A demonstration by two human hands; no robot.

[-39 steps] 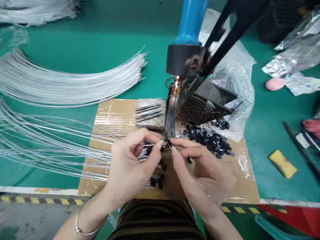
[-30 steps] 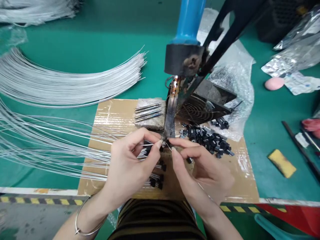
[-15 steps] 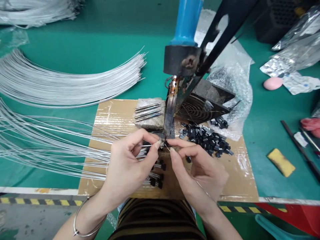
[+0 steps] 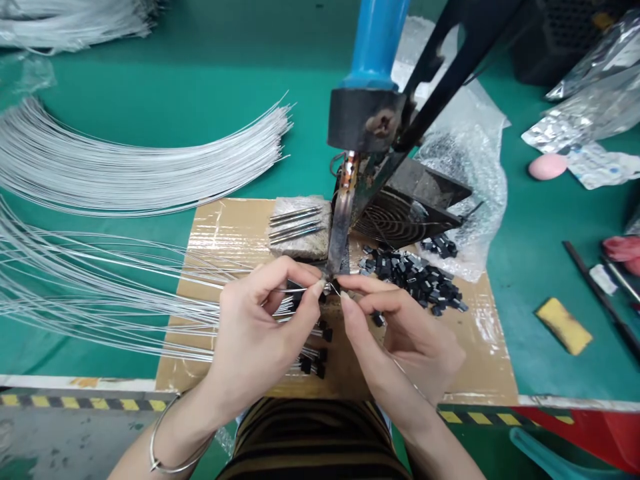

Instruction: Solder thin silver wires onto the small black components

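Observation:
My left hand (image 4: 265, 333) pinches a thin grey wire (image 4: 295, 291) between thumb and forefinger, its end just under the tip of a soldering iron (image 4: 341, 230). The iron has a blue handle and hangs from a black stand. Opposite, my right hand (image 4: 403, 333) is closed on a fine strand of solder wire (image 4: 335, 288), which points at the same spot; more of it crosses the palm. The small piece at the joint is mostly hidden by fingertips. Below the left hand lie wires with black connectors (image 4: 313, 363) on their ends.
A pile of small black connectors (image 4: 415, 277) lies right of the iron on cardboard (image 4: 480, 360). Behind stand a dark fan (image 4: 400, 213) and a block with metal rods (image 4: 295, 227). A large bundle of grey wires (image 4: 150, 173) spreads left. A yellow sponge (image 4: 563, 325) lies right.
Both hands stay almost in place under the iron tip. The fingertips of my right hand have shifted very slightly upward, with the solder wire still at the joint.

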